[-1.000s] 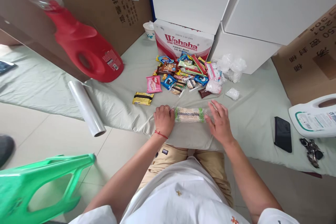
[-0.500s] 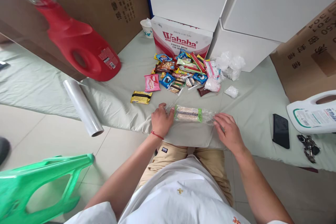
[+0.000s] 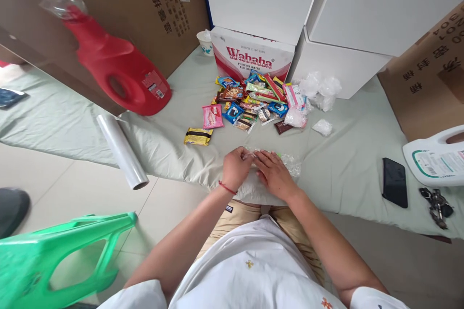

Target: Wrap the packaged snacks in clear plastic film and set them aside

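At the front of the cloth-covered surface, my left hand [image 3: 236,168] is closed, pinching clear plastic film at the left end of a wrapped snack packet. My right hand [image 3: 276,174] lies over the packet with its fingers stretched out flat, the fingertips close to my left fingers. Most of the packet is hidden beneath it; only a bit of its green end shows. Crumpled plastic film [image 3: 293,166] sticks out on the right. Beyond my hands lie a yellow snack packet [image 3: 198,136], a pink snack packet [image 3: 212,117] and a heap of mixed snacks [image 3: 258,91].
A roll of film [image 3: 123,152] and a red jug [image 3: 123,67] are on the left. At the back stand a Wahaba-style water carton marked Wahaha [image 3: 250,58] and white boxes. Crumpled plastic [image 3: 322,127], a phone [image 3: 395,182], keys [image 3: 437,206] and a white jug [image 3: 438,157] are right. A green stool [image 3: 83,231] stands below.
My right hand has moved left from the film's right end onto the packet, covering it. My left hand has shifted slightly right and now pinches the film. The view has turned slightly.
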The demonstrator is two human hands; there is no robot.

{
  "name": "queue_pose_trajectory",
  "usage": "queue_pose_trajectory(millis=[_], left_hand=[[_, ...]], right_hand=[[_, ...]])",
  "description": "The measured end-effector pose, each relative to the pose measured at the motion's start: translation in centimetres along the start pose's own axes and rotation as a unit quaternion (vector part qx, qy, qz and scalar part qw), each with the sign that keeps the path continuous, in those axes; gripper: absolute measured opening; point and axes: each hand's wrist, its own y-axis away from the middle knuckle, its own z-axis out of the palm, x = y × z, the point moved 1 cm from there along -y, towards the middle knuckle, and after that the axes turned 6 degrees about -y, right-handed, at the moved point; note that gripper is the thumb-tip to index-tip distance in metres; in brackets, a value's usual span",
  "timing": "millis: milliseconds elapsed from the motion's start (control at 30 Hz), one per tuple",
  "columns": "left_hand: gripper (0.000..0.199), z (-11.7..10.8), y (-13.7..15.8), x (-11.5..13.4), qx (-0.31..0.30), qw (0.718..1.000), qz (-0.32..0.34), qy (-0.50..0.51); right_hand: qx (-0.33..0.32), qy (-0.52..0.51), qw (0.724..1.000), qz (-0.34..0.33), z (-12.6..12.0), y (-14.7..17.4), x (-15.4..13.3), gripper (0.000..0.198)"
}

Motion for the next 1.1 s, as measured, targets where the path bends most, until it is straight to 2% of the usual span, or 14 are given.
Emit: queue_pose_trajectory(millis=[67, 167, 300, 333, 400, 500, 567, 667, 767, 867, 933, 1000, 1100], left_hand=[[0.021, 1.2, 1.0, 0.9, 0.010, 0.999, 0.036, -0.006], [0.033, 2.9, 2.9, 1.3, 0.030, 0.992, 0.100, -0.069], [0.047, 4.5, 5.0, 0.3, 0.020, 0.967, 0.165, -0.193], [0.050, 4.9, 5.2, 0.0, 0.014, 0.960, 0.176, -0.218], [0.051, 5.4, 5.4, -0.4, 0.001, 0.949, 0.186, -0.254], [0.042, 5.8, 5.2, -0.6, -0.011, 0.943, 0.188, -0.273], [0.036, 5.7, 5.0, -0.4, -0.019, 0.941, 0.193, -0.277], [0.034, 5.0, 5.2, -0.4, -0.035, 0.946, 0.207, -0.249], [0.045, 3.5, 5.4, -1.1, -0.041, 0.969, 0.210, -0.123], [0.039, 1.4, 4.4, -2.1, 0.023, 0.989, 0.144, 0.006], [0.039, 0.2, 3.1, -2.4, 0.075, 0.989, 0.123, 0.024], [0.036, -0.2, 1.5, -2.3, 0.076, 0.981, 0.177, 0.002], [0.040, 0.8, -0.3, -2.1, -0.007, 0.953, 0.301, -0.044]], right_hand=[[0.005, -0.034, 0.999, 0.007, 0.1, 0.1, 0.1, 0.053], [0.026, -0.139, 0.990, 0.011, -0.3, 0.1, 0.6, 0.053], [0.124, -0.286, 0.949, 0.049, -2.1, 0.2, 1.1, 0.037], [0.149, -0.289, 0.944, 0.052, -2.7, 0.1, 0.9, 0.035], [0.154, -0.247, 0.956, 0.026, -3.5, -0.3, 0.1, 0.035], [0.054, -0.123, 0.990, -0.051, -3.6, -1.3, -0.9, 0.041], [0.003, -0.055, 0.997, -0.046, -2.9, -1.9, -0.8, 0.043], [-0.008, -0.031, 0.999, 0.011, -1.5, -2.1, 0.5, 0.043], [0.019, -0.058, 0.998, 0.031, -0.5, -1.7, 1.7, 0.042], [0.037, -0.077, 0.996, 0.035, 0.1, -1.3, 2.1, 0.039], [0.042, -0.085, 0.995, 0.035, 0.3, -1.3, 2.0, 0.038], [0.056, -0.095, 0.993, 0.039, 0.5, -1.4, 2.0, 0.039], [0.079, -0.121, 0.988, 0.054, 0.6, -1.3, 2.2, 0.048]])
